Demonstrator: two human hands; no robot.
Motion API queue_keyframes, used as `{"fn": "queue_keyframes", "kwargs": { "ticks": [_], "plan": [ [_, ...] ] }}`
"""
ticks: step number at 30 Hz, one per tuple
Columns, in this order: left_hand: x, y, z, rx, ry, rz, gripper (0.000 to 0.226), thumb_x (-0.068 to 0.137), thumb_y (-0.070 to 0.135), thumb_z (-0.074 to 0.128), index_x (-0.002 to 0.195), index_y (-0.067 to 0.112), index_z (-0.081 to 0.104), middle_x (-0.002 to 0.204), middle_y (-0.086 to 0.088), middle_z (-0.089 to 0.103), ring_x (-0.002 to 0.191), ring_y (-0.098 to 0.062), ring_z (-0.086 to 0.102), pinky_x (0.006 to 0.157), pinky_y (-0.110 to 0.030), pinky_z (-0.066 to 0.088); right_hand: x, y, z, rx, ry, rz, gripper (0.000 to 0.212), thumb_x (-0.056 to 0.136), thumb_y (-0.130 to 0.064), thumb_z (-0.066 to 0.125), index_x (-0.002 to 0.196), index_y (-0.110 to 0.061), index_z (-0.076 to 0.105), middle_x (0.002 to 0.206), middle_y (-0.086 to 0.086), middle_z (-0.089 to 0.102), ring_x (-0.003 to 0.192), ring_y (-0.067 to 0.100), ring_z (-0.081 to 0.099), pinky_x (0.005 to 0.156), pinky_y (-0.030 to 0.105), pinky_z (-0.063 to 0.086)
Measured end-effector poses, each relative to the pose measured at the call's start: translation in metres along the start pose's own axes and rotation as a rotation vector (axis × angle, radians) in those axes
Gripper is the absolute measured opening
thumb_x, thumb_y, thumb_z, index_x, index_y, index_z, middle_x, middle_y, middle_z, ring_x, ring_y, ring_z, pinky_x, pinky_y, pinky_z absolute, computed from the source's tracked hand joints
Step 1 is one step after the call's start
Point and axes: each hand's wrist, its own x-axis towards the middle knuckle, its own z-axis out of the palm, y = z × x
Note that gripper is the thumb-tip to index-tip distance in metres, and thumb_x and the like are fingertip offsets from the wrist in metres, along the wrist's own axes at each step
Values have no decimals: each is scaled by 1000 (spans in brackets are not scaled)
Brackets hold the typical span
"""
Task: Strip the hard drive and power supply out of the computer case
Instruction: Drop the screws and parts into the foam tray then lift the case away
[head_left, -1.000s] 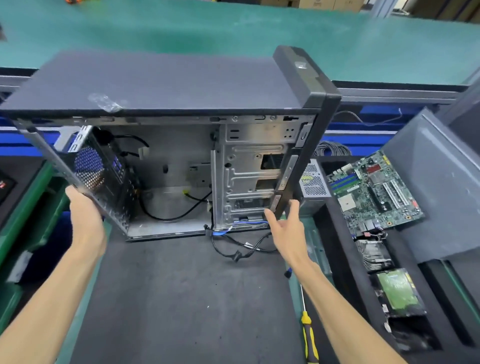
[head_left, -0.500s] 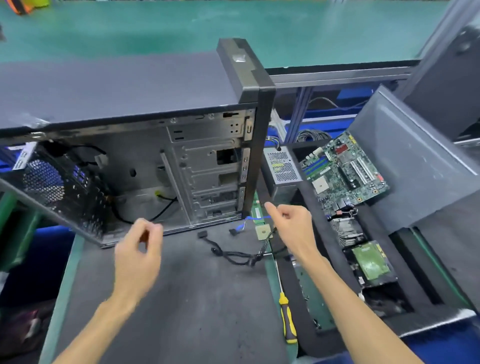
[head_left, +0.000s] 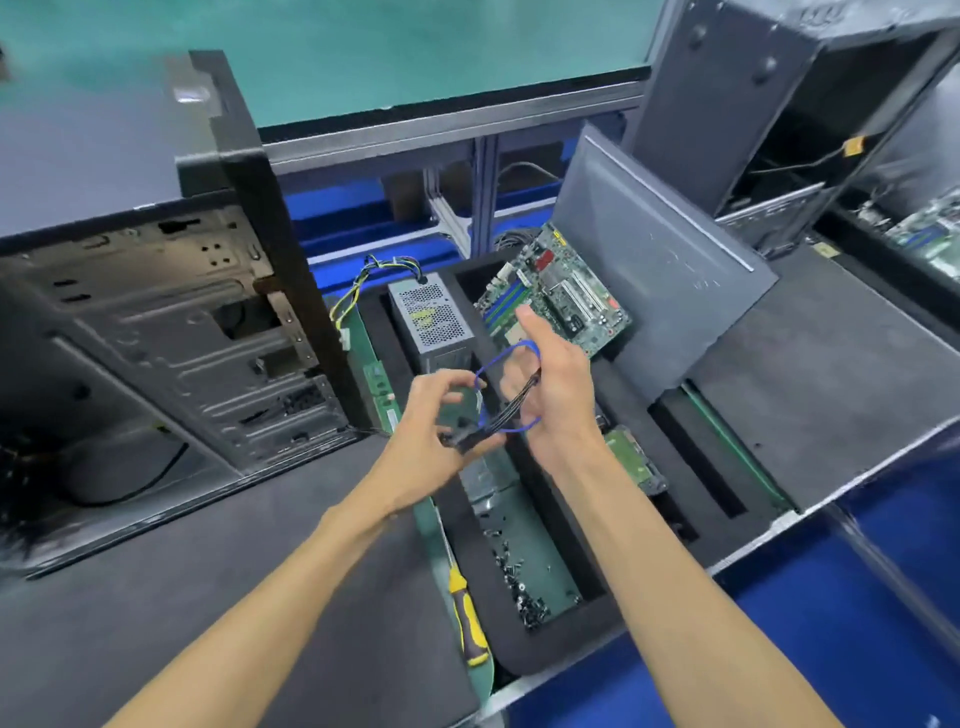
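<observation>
The open computer case (head_left: 171, 332) stands on the grey mat at the left, its bare metal inside facing me. The power supply (head_left: 434, 317) sits in the black foam tray (head_left: 530, 649) to the case's right, wires trailing behind it. A hard drive (head_left: 631, 457) with a green board lies in a tray slot, partly hidden by my right arm. My left hand (head_left: 431, 431) and my right hand (head_left: 556, 395) hold a bundle of black and blue cables (head_left: 511, 402) between them above the tray.
A motherboard (head_left: 556, 296) leans in the tray against a grey side panel (head_left: 660, 270). A yellow-handled screwdriver (head_left: 467, 618) lies by the tray's left edge. Loose screws (head_left: 519, 577) fill a tray compartment. A second computer case (head_left: 769, 119) stands at the back right.
My hands left the case and picked up the loose cables from the mat. The view swung right, so the case now sits farther left.
</observation>
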Motion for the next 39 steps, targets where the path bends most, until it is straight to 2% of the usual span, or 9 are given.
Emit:
{"fn": "queue_keyframes", "kwargs": {
  "ticks": [3,6,13,17,19,24,33,36,39],
  "plan": [
    [25,10,11,-321,32,-96,24,93,-15,53,97,9,51,88,6,72,77,-10,69,65,-20,54,14,-3,-7,-42,81,-29,51,82,-47,72,45,-26,44,49,-5,37,41,12,29,43,23,20],
    [51,16,28,-795,246,-462,22,101,3,46,82,10,54,67,-6,65,55,-17,64,54,-29,54,22,19,-10,-263,48,-104,46,93,-53,55,55,-28,47,51,-12,39,44,8,34,45,24,29],
    [82,-6,48,-1335,469,-864,21,95,4,40,78,9,49,71,-6,47,62,-17,44,63,-25,51,30,83,-39,-692,-158,20,14,108,-29,38,115,-31,50,115,-1,59,112,11,57,97,23,44],
    [83,-14,59,-905,497,-809,14,89,-4,43,83,6,50,65,-11,53,49,-18,51,56,-28,42,30,88,-51,-818,-61,67,16,108,-30,36,119,-38,45,105,-3,71,84,15,66,69,29,41],
    [78,-29,60,-409,434,-704,25,90,-4,47,113,8,45,99,-12,57,76,-19,60,71,-36,48,31,90,-55,-842,-15,30,15,108,-25,36,117,-29,47,97,3,75,68,9,69,71,36,53],
    [70,-48,43,316,162,-372,93,84,6,65,158,16,9,155,-14,23,143,-29,27,117,-46,28,39,95,-56,-1257,-135,-3,50,106,-23,46,153,-12,33,130,16,58,117,34,59,86,38,46],
    [66,-56,18,512,-175,-339,82,96,10,47,160,17,-3,168,-3,-6,154,-15,-7,125,-42,1,37,108,-45,-1757,-213,-100,45,101,-27,43,143,-11,47,143,11,40,131,32,34,103,44,29],
    [53,-46,3,359,31,-173,72,93,0,43,159,19,19,167,1,15,151,-14,19,124,-37,14,43,96,-41,-1444,-140,-181,44,101,-18,44,143,-10,50,140,11,43,131,26,32,108,41,29],
    [27,-33,-27,224,410,-4,49,85,-1,39,121,25,60,123,11,64,102,-8,60,96,-31,47,43,81,-17,-1025,-143,-278,40,98,-11,46,136,-14,57,127,2,52,120,12,42,106,33,37]
  ]
}}
